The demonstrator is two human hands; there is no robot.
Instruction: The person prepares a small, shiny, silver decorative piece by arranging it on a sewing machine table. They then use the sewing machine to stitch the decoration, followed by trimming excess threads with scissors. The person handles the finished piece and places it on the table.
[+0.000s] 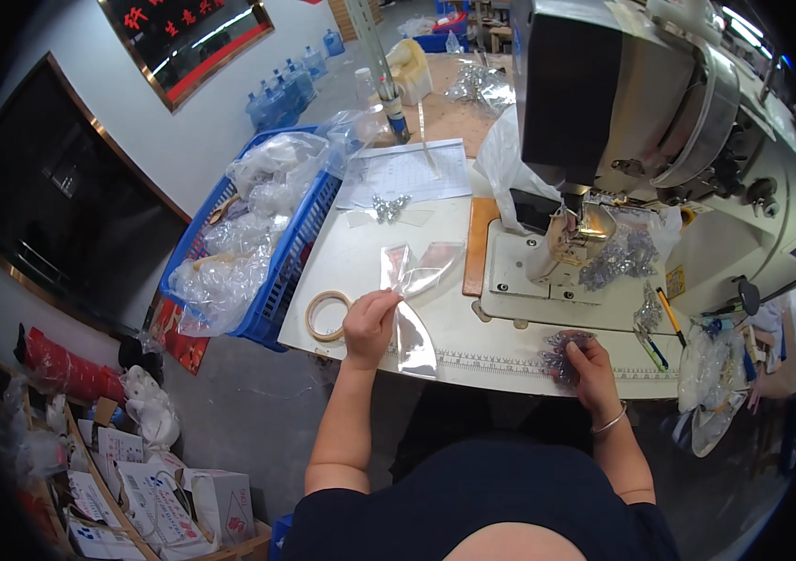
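My left hand [370,327] is closed in a pinch at the middle of a clear, shiny plastic film piece [415,341], whose flaps spread like a bow over the white table. Beside that hand lies a roll of tan tape [310,316]. At the table's front edge my right hand [592,372] grips a clump of small clear-and-dark pieces [559,355]; their exact kind is too small to tell. Ahead of it stands a large sewing machine [571,93], with a heap of similar greyish pieces [620,257] next to its needle area.
A blue basket [272,304] full of clear plastic bags stands left of the table. Printed sheets [407,173] and a small silvery pile [389,208] lie farther back. A ruler strip [487,363] runs along the front edge. Pens [670,316] lie at right; cartons [220,505] stand on the floor, lower left.
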